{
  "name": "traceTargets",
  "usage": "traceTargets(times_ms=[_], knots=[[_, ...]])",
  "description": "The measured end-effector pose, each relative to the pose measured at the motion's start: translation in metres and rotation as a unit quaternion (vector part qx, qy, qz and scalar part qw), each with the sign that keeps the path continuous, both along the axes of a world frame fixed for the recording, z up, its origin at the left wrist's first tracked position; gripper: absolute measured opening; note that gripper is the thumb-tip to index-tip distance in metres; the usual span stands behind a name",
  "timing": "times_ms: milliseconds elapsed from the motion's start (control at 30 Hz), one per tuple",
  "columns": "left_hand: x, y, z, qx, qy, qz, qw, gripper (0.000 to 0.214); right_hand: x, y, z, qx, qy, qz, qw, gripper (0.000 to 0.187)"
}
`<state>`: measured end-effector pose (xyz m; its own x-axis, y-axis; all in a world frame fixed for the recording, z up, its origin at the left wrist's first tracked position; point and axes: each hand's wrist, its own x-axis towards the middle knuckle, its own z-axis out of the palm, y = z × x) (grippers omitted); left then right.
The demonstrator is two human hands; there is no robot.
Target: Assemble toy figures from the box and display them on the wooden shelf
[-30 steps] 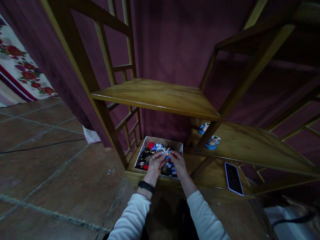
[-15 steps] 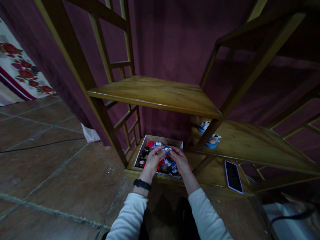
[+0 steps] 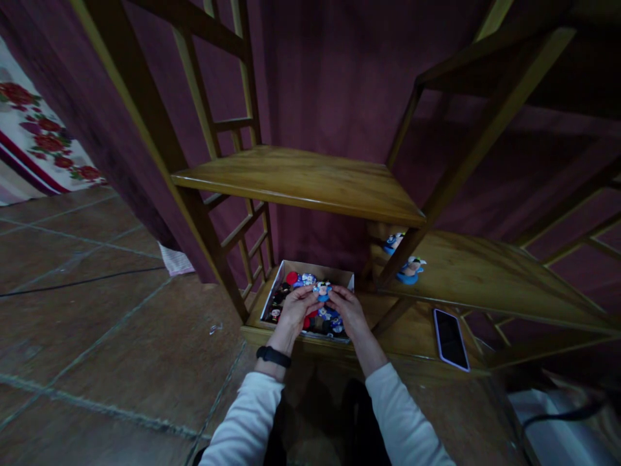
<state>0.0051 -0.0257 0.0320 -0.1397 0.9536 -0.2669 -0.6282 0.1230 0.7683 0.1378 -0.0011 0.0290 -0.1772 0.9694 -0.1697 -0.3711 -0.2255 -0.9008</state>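
Note:
A small blue and white figurine (image 3: 322, 289) is pinched between the fingertips of my left hand (image 3: 295, 310) and my right hand (image 3: 347, 311). Both hands hover over an open cardboard box (image 3: 291, 268) filled with several small colourful figurines. The box rests on the bottom shelf (image 3: 412, 336) of a wooden shelving unit. My left wrist wears a black band (image 3: 273, 355). Both arms are in white sleeves.
Two similar figurines (image 3: 406, 268) stand on the middle shelf (image 3: 490, 278) to the right. A phone (image 3: 451, 338) lies flat on the bottom shelf right of the box. An upper shelf board (image 3: 301, 181) overhangs the box. Tiled floor (image 3: 97, 336) spreads left; maroon curtain behind.
My hands have stayed together over the box, still pinching the small figurine, which now sits slightly higher between the fingertips. The view has shifted a little.

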Motion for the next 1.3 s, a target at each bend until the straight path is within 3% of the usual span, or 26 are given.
traceTargets(times_ms=[333,700,967,1167,1300], knots=[[0.001,-0.001,0.014,0.080,0.062,-0.002,0.995,0.028,0.000,0.000,0.013,0.012,0.062,0.022,0.998,0.023],[0.003,-0.001,0.023,0.111,0.089,-0.013,0.990,0.030,0.001,0.004,0.009,0.013,0.048,0.001,0.999,0.025],[0.003,0.003,0.012,0.036,0.062,0.016,0.997,0.036,0.002,0.001,0.014,-0.004,0.047,0.016,0.999,0.030],[0.004,0.004,0.005,0.020,0.044,0.024,0.999,0.031,-0.001,0.002,0.006,-0.012,0.030,-0.017,0.999,0.031],[0.004,0.003,0.002,0.011,0.028,0.013,0.999,0.025,-0.001,0.002,0.000,0.002,0.012,-0.003,1.000,0.031]])
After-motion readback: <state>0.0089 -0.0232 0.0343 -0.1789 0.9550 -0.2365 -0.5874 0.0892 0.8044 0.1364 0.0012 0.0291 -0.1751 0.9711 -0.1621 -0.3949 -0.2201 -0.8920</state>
